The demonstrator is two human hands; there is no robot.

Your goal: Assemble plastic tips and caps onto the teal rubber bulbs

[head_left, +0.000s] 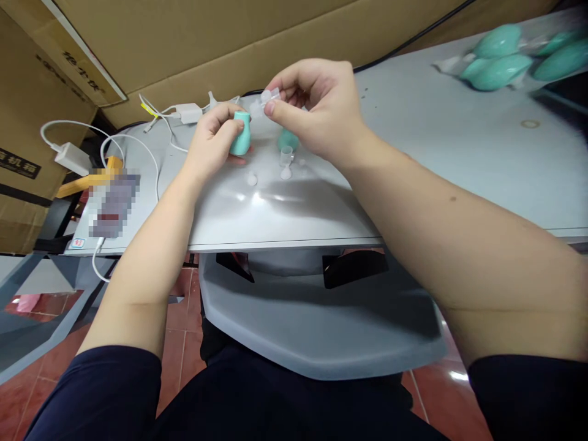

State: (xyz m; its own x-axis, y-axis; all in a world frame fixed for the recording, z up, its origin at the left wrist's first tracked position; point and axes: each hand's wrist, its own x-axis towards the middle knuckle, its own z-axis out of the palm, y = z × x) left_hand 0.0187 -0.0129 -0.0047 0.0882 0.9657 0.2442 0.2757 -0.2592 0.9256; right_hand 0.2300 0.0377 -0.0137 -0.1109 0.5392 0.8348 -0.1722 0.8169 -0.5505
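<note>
In my left hand (215,138) is a small mint-green rounded piece with a short neck (241,135), gripped between thumb and fingers. My right hand (315,101) pinches a small clear plastic part (270,98) at its fingertips, a little to the right of the green piece and apart from it. Under the right hand, another mint-green piece (288,140) rests on the table, partly hidden. Just in front of it lie a clear cup-like plastic part (286,155) and small white round pieces (252,179).
White chargers (189,113) and cables run along the table's (321,220) left back. A pixelated phone-like object (114,205) lies at the left edge near an orange piece (87,182). Several bagged mint-green bulbs (498,64) sit at the back right. Cardboard (220,37) stands behind.
</note>
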